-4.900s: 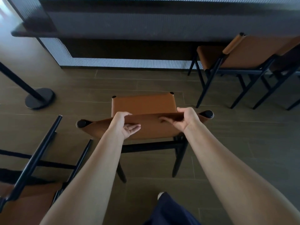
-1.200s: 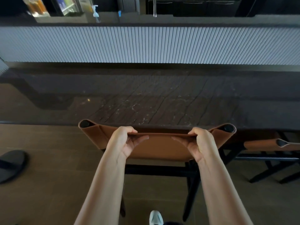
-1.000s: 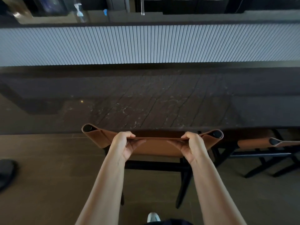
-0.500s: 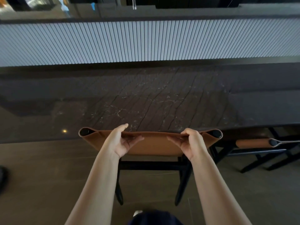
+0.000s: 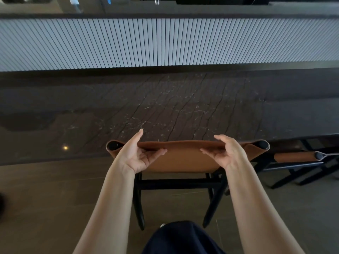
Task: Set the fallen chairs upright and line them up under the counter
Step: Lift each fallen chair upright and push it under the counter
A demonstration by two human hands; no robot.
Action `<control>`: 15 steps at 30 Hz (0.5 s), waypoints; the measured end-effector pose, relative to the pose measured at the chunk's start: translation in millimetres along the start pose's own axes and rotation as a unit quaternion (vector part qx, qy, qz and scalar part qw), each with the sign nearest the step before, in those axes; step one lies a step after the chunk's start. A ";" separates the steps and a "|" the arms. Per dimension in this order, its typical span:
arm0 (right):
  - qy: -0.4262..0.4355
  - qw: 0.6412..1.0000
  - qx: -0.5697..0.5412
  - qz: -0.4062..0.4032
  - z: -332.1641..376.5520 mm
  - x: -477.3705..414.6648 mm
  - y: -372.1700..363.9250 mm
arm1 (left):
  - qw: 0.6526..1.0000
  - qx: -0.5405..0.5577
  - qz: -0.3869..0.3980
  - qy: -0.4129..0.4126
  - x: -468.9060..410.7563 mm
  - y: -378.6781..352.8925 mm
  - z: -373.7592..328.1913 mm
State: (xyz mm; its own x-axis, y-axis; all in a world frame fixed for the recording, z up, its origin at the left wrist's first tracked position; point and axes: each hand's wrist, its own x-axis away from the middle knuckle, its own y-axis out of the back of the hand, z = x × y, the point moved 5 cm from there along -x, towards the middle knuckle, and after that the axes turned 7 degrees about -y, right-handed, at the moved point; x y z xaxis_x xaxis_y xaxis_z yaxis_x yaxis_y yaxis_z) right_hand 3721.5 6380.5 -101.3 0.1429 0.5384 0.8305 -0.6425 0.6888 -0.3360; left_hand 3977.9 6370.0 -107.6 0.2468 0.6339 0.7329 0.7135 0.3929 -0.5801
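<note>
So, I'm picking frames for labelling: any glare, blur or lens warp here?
Head view: wide-angle warp fans the ribbed panel outward; one small light glint on the dark countertop; things along the top edge are blurred; the chair backrest is sharp.

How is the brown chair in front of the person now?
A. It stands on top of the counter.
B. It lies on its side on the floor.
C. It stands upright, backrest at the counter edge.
C: the chair stands upright on the floor, and the top of its backrest meets the near edge of the counter.
</note>
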 end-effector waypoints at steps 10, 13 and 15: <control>-0.010 1.000 0.010 0.008 -14.6 5.7 -4.6 | 0.999 -0.033 -0.033 0.006 6.3 -1.6 8.3; -0.012 1.000 0.010 0.003 -20.2 8.4 -1.2 | 0.999 -0.035 -0.027 0.013 12.2 -0.9 11.2; -0.004 1.000 0.003 0.001 -23.6 10.7 3.9 | 0.999 -0.048 -0.022 0.008 16.8 -2.4 14.0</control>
State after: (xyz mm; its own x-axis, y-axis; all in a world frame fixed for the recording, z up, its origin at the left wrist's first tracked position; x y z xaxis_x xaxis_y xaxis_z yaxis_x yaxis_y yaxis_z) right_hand 3738.3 6400.4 -104.2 0.1356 0.5350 0.8339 -0.6476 0.6848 -0.3341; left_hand 3971.1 6389.1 -98.9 0.2241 0.6062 0.7631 0.7837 0.3533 -0.5109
